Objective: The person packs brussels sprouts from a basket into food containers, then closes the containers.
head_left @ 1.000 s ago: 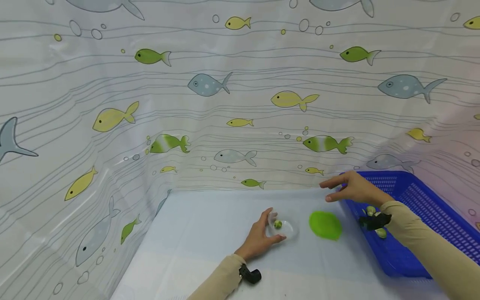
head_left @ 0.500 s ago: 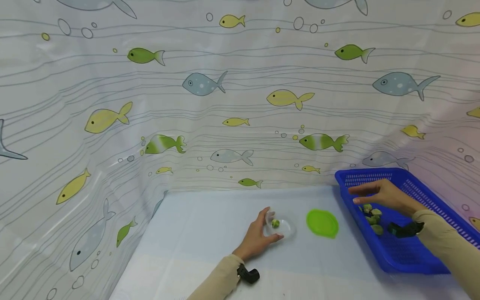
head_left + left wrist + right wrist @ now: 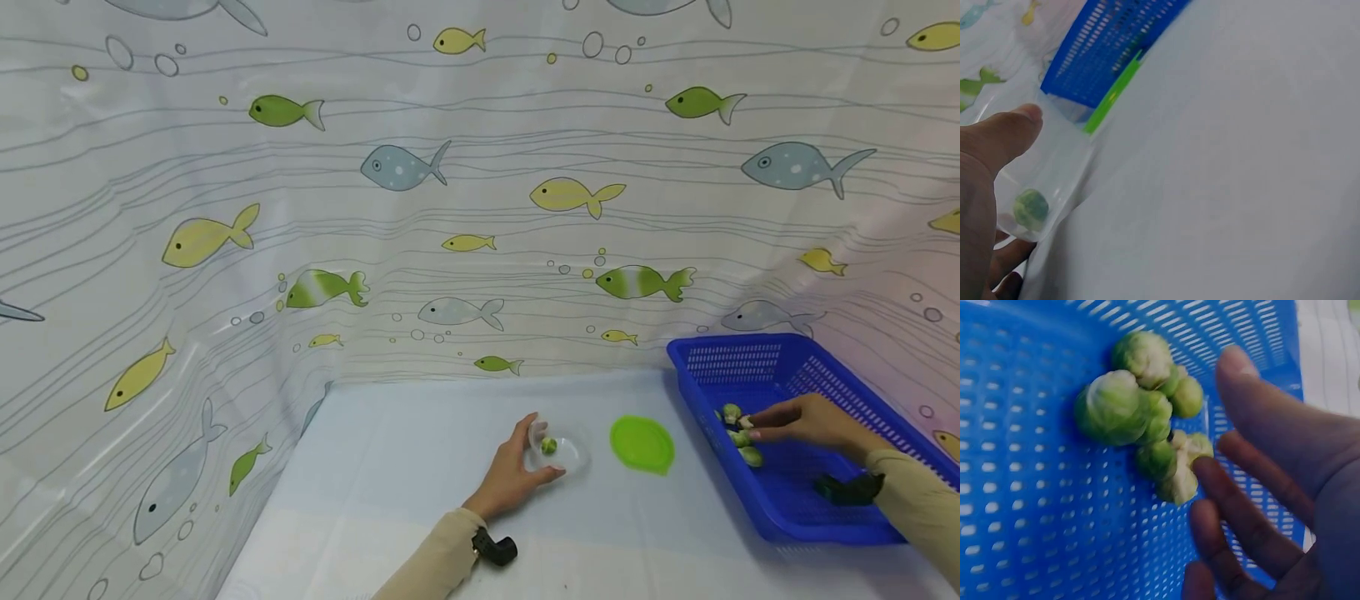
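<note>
My left hand (image 3: 510, 475) grips a clear plastic tub (image 3: 576, 454) on the table, thumb on the near side and fingers round the far side. Inside the tub lies one Brussels sprout (image 3: 1030, 210). My right hand (image 3: 816, 425) is down in the blue basket (image 3: 757, 500), at a small heap of Brussels sprouts (image 3: 1110, 409). Its thumb and fingers stand apart in the right wrist view, one fingertip right at the nearest sprout, with nothing held between them.
A bright green lid (image 3: 642, 444) lies flat on the white table (image 3: 405, 467), between tub and basket. The basket's perforated walls rise round the right hand. A fish-print curtain (image 3: 480, 208) hangs behind and along both sides.
My right hand has moved rightward and down into the basket, from above its left rim to the sprouts. The left hand keeps its hold on the tub. The head view has shifted slightly.
</note>
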The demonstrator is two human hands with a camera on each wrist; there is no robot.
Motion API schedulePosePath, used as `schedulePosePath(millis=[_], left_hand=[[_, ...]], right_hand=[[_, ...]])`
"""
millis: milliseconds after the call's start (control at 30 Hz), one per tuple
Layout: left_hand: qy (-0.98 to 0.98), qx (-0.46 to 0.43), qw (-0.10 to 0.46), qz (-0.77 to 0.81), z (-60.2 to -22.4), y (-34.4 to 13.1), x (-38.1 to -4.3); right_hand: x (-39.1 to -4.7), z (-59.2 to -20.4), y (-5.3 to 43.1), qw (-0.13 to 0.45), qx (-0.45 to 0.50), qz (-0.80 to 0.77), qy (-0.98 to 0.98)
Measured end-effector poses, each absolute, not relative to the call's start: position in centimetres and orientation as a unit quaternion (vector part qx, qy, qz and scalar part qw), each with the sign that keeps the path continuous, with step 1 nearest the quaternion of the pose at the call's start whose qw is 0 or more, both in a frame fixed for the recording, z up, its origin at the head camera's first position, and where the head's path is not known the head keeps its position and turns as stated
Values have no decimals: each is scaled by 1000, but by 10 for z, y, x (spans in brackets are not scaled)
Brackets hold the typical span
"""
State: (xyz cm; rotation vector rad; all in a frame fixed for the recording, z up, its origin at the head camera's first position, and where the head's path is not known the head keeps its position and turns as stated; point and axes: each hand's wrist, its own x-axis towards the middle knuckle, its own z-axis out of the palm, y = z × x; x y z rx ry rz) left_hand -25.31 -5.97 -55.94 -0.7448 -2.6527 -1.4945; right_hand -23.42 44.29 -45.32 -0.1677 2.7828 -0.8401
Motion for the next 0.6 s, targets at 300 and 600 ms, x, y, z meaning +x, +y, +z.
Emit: schedulePosePath(millis=[300, 600], left_hand=[[-848, -234, -1, -475, -559, -59, -253], [-850, -231, -6, -473, -558, -61, -251]], right_hand=[[-234, -465, 452, 157, -36, -256, 953], [-235, -473, 443, 182, -30, -259, 948]])
